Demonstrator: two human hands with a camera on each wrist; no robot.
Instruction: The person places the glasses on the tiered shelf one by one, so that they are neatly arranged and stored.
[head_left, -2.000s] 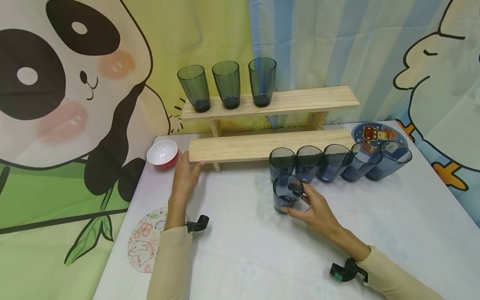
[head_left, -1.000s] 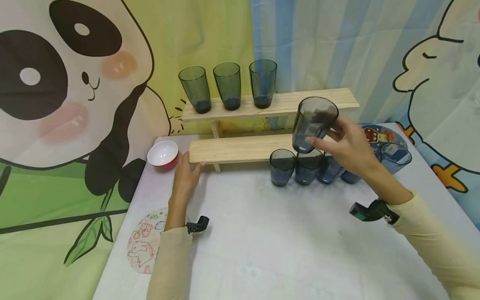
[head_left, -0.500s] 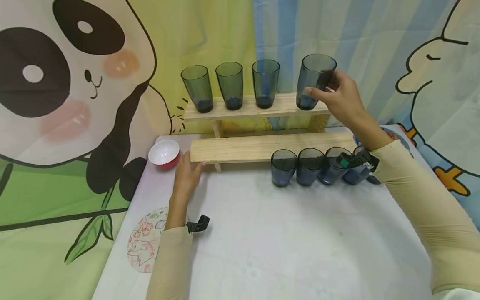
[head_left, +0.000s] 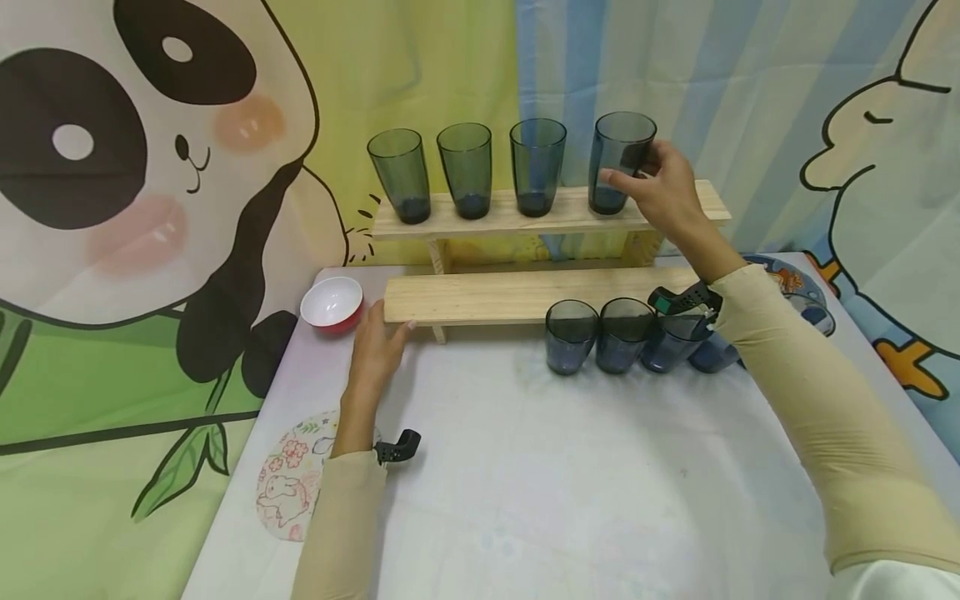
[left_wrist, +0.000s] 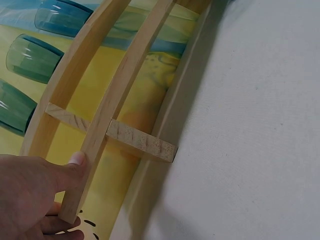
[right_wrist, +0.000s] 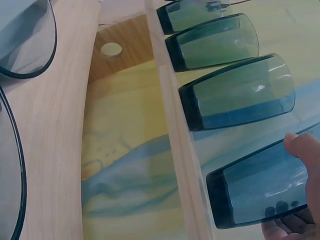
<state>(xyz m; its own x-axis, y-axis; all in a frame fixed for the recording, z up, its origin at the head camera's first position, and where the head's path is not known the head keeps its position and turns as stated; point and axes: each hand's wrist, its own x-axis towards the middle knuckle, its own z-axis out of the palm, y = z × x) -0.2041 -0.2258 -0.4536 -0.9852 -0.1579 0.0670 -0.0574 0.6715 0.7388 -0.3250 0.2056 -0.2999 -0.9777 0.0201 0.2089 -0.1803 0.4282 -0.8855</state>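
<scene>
We're holding the smoky glass (head_left: 613, 152) upright at the top tier of the wooden rack (head_left: 472, 298), right hand (head_left: 667, 190) grasping its side, left hand (head_left: 377, 346) pinching the rack's lower left end, judging the glass stiff, slippery, breakable, best gripped mid-wall.

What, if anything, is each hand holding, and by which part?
The right hand grips a glass by its side wall; the left hand holds the lower shelf board at its left end.
</scene>
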